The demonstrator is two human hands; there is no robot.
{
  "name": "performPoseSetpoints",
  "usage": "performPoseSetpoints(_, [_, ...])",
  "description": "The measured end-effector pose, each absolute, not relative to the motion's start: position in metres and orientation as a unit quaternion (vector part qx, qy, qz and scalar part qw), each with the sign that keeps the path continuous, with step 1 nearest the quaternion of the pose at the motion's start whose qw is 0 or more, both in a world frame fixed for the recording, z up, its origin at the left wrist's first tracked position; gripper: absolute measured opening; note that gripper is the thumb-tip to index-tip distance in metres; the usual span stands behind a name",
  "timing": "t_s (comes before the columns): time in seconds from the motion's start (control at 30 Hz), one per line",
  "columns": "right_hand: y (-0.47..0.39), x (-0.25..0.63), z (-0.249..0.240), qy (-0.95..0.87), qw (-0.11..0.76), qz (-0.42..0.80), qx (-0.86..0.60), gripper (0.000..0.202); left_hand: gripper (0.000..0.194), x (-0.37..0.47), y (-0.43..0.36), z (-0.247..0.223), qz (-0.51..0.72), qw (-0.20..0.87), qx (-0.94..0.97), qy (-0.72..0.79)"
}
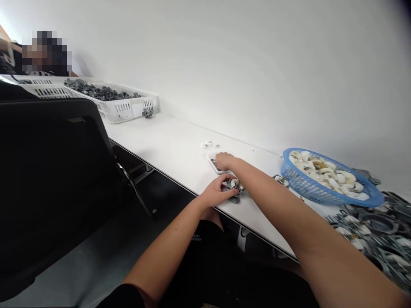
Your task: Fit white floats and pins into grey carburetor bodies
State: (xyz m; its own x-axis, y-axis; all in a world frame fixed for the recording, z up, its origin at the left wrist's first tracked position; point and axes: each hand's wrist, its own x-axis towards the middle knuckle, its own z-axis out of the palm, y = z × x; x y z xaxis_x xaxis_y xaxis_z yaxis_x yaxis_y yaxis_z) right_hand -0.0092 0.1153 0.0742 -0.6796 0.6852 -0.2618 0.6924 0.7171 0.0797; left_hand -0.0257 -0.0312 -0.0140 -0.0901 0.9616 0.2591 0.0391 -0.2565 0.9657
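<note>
My left hand (215, 191) is closed around a grey plastic part (235, 199) at the table's front edge, thumb and fingers on its sides. White and brassy bits show inside that part. Just beyond it, my right hand (225, 161) reaches into a small white tray (221, 172), its fingers bent down together. Small dark metallic pieces (213, 161) lie in the tray by those fingertips. Whatever the fingertips pinch is hidden. Several small white pieces (208, 144) lie on the table behind the tray.
At right stands a blue basket (284, 169) of white parts, beside a pile of grey parts (379, 229). One grey part (281, 180) lies left of the basket. White crates (118, 112) with grey parts, a black chair (54, 184) and another person (16, 64) are at left.
</note>
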Motion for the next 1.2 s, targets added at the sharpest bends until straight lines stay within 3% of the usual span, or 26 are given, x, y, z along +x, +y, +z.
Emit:
performPoseSetpoints(0.27, [0.084,0.062,0.138,0.935,-0.051,-0.070,0.344,0.025,0.045,-0.026,-0.030,-0.012,0.573,0.406,0.545,0.457])
performPoseSetpoints(0.37, [0.060,0.114,0.146,0.919,-0.212,-0.165,0.288,0.026,0.046,-0.025,-0.030,-0.011,0.567,0.400,0.545,0.471])
performPoseSetpoints(0.47, [0.029,0.165,0.134,0.855,-0.386,-0.206,0.280,0.022,0.046,-0.024,-0.031,-0.009,0.559,0.411,0.546,0.470])
performPoseSetpoints(0.7, [-0.028,0.208,0.064,0.733,-0.554,-0.295,0.263,0.010,0.052,-0.022,-0.035,-0.004,0.565,0.457,0.512,0.458])
performPoseSetpoints(0.8, [-0.032,0.211,0.036,0.706,-0.592,-0.288,0.259,0.006,0.053,-0.021,-0.036,-0.003,0.566,0.462,0.507,0.457])
performPoseSetpoints(0.97, [-0.027,0.217,0.007,0.728,-0.610,-0.163,0.267,0.008,0.051,-0.020,-0.039,0.002,0.571,0.452,0.504,0.464])
performPoseSetpoints(1.2, [-0.025,0.209,-0.006,0.700,-0.624,-0.207,0.280,0.009,0.046,-0.016,-0.042,0.006,0.583,0.443,0.508,0.455])
